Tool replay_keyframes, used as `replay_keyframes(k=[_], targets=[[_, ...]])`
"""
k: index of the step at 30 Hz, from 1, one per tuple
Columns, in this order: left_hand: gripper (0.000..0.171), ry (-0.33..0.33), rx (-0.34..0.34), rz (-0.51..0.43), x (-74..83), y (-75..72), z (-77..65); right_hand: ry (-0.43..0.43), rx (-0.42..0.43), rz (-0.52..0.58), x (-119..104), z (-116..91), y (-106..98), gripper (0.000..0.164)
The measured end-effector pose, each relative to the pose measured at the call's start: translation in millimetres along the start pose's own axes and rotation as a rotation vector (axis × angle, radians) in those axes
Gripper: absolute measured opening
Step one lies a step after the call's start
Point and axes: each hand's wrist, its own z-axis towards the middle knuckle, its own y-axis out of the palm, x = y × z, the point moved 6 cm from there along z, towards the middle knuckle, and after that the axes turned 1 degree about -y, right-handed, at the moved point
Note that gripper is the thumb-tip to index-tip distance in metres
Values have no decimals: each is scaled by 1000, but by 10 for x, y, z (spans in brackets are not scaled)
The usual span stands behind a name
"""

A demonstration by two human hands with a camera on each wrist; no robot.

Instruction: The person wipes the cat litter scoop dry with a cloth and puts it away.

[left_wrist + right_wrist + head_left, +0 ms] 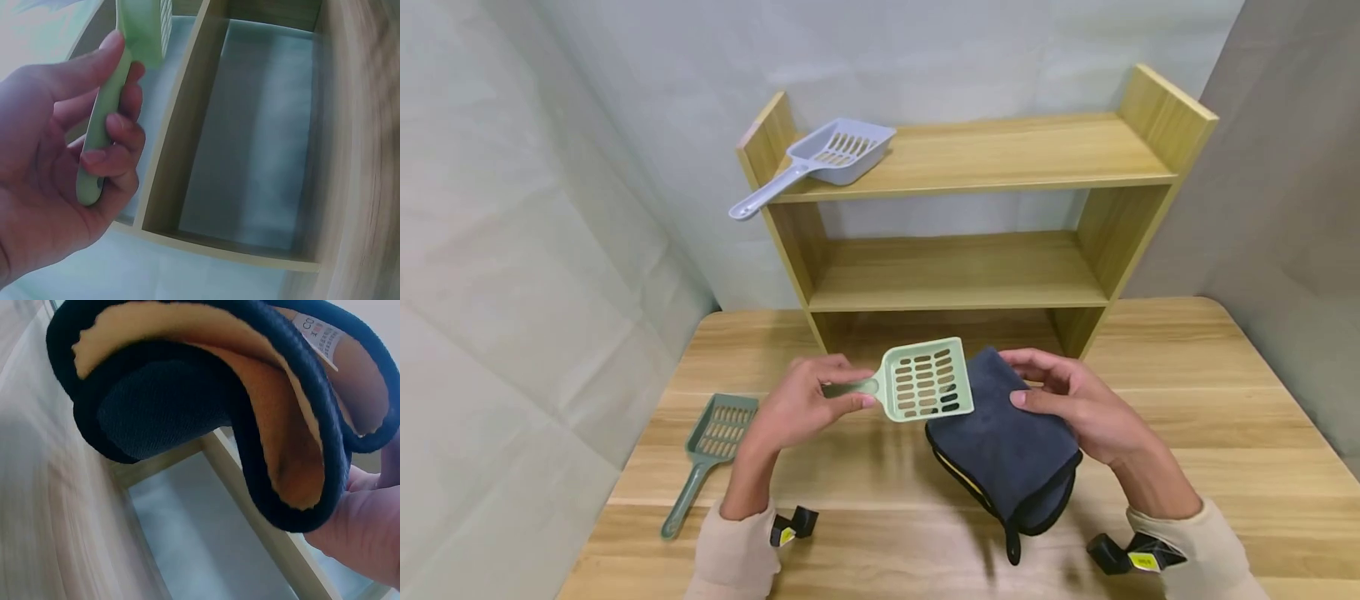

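My left hand point(808, 400) grips a light green litter scoop point(923, 379) by its handle, fingers curled round it in the left wrist view. The slotted pan points right and overlaps the edge of a folded dark blue cloth point(1007, 442) in the head view. That cloth has black edging, a hanging loop and a yellow-orange inner side point(275, 406) with a white label point(317, 334). My right hand point(1086, 408) holds it above the table, thumb on the near face and the other fingers behind, partly hidden.
A wooden shelf unit point(962, 271) stands at the back of the wooden table point(1210, 467). On its top board lies a pale lilac litter scoop point(842, 154), handle jutting over the front left. A dark green litter scoop point(722, 429) lies on the table at left.
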Motion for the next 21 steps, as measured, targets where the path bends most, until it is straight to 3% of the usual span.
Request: replay_keyframes(k=[6, 12, 21], targets=[[35, -36, 102, 9, -30, 20, -10, 17, -2, 71, 48, -35, 44, 39], [37, -67, 159, -4, -24, 48, 36, 6, 3, 100, 67, 6, 67, 31], [39, -76, 242, -19, 28, 141, 109, 75, 96, 91, 182, 117, 155, 28]])
